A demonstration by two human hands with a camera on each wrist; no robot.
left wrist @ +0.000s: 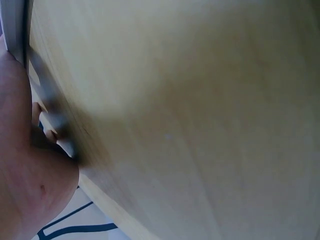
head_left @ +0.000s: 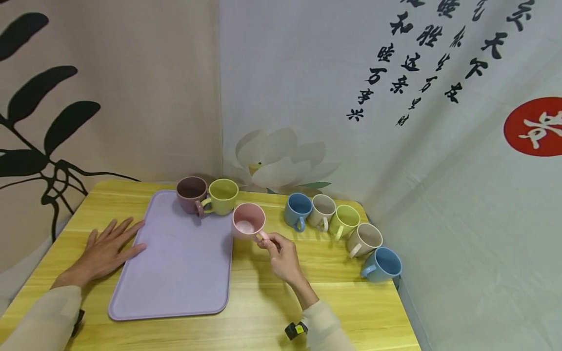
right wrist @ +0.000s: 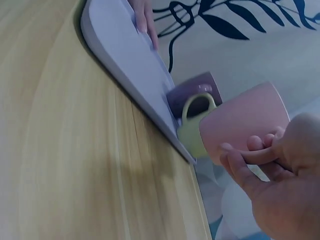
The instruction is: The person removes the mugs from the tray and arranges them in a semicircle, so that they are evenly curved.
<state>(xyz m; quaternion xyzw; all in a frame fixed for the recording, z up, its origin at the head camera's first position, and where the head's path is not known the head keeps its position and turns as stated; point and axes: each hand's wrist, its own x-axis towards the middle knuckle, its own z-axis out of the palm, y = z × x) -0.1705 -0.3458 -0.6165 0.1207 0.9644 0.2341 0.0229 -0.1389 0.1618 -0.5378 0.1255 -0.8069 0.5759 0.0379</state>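
My right hand [head_left: 269, 242] pinches the handle of a pink mug [head_left: 248, 220] and holds it tilted just past the right edge of a lilac tray [head_left: 175, 263]. In the right wrist view the pink mug [right wrist: 245, 120] hangs above the tray's edge [right wrist: 125, 55], my fingers [right wrist: 245, 157] curled on its handle. A purple mug [head_left: 191, 194] and a yellow-green mug [head_left: 223, 196] stand at the tray's far end. My left hand [head_left: 111, 243] lies flat on the table, fingertips touching the tray's left edge. In the left wrist view only the palm [left wrist: 25, 165] and table wood show.
Several mugs curve along the wooden table [head_left: 333, 302] at the right: blue [head_left: 297, 210], beige [head_left: 322, 211], green [head_left: 344, 221], beige [head_left: 364, 239], blue [head_left: 382, 264]. Fabric backdrops stand close behind and to the right. The table's right edge is near the last blue mug.
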